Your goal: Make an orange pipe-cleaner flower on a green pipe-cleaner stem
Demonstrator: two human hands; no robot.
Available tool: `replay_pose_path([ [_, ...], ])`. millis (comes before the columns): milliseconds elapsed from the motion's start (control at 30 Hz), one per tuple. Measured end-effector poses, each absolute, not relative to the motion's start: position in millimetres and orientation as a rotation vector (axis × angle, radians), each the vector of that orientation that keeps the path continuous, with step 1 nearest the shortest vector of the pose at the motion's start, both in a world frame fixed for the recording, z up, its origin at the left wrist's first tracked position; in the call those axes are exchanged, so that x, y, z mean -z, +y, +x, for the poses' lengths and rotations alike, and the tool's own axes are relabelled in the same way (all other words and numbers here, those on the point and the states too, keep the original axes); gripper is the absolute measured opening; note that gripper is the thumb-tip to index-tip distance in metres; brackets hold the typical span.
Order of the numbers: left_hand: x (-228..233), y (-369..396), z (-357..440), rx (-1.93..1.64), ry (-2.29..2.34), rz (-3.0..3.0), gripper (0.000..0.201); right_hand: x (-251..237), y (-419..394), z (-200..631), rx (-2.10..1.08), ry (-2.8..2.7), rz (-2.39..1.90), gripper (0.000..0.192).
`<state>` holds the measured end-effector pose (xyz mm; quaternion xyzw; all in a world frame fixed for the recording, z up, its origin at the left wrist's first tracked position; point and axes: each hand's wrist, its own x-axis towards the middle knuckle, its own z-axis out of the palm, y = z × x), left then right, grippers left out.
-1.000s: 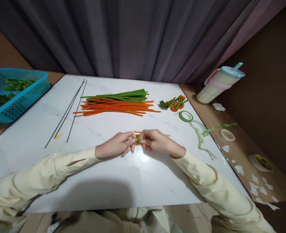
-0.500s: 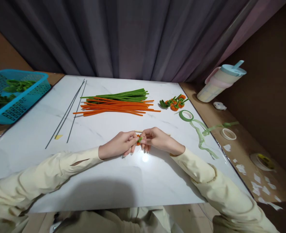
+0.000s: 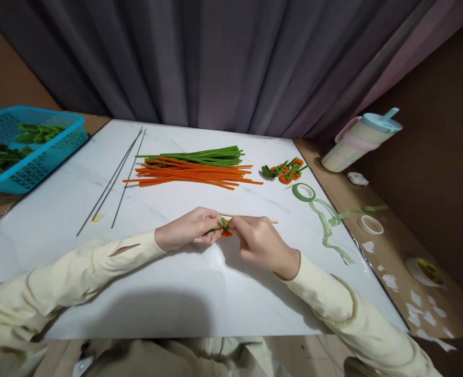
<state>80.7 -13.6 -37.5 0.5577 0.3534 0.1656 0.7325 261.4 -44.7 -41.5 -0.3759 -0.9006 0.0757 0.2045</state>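
Note:
Between my two hands is a small orange and green pipe-cleaner flower [image 3: 226,231], partly hidden by my fingers. My left hand [image 3: 192,228] is closed on it, with a bit of green stem showing at the fingers. My right hand [image 3: 261,241] pinches at the flower's green part from the other side. Just behind my hands a thin wooden stick [image 3: 249,217] lies on the table. Further back are a bundle of orange pipe cleaners [image 3: 192,174] and a bundle of green pipe cleaners [image 3: 216,153].
Finished-looking orange flowers with green stems [image 3: 288,172] lie at right, near a green tape roll [image 3: 304,192]. Dark thin rods [image 3: 116,183] lie left, beside a blue basket [image 3: 54,149] of green pieces. A tumbler [image 3: 359,139] and paper scraps [image 3: 416,298] sit on the right.
My right hand has turned over, knuckles up now, and shifted slightly. The green part of the flower shows more between my fingers. The view has tilted a little.

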Motion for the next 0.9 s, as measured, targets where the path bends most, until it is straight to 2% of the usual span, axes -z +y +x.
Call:
replay_pose_path([
  [133, 31, -12, 79, -0.306, 0.784, 1.184, 0.018, 37, -44, 263, 0.213, -2.662, -0.776, 0.023],
  [233, 25, -10, 78, -0.244, 0.787, 1.141, 0.015, 31, -45, 263, 0.377, -2.683, -0.643, 0.029],
  [333, 18, -8, 75, -0.177, 0.766, 1.076, 0.012, 20, -44, 264, 0.466, -2.714, -0.465, 0.025],
  [467, 12, -8, 72, -0.062, 0.732, 1.013, 0.010, 1, -33, 266, 0.259, -2.829, -0.201, 0.020],
  [600, 7, -10, 70, -0.004, 0.725, 0.990, 0.008, -1, -18, 272, 0.020, -2.985, -0.170, 0.024],
  [767, 6, -19, 74, -0.336, 0.778, 1.264, 0.018, 24, -20, 280, 0.138, -2.662, -0.454, 0.024],
  [900, 15, -31, 78, -0.569, 0.960, 1.557, 0.023, 32, -39, 270, -0.332, -2.143, -0.943, 0.015],
])
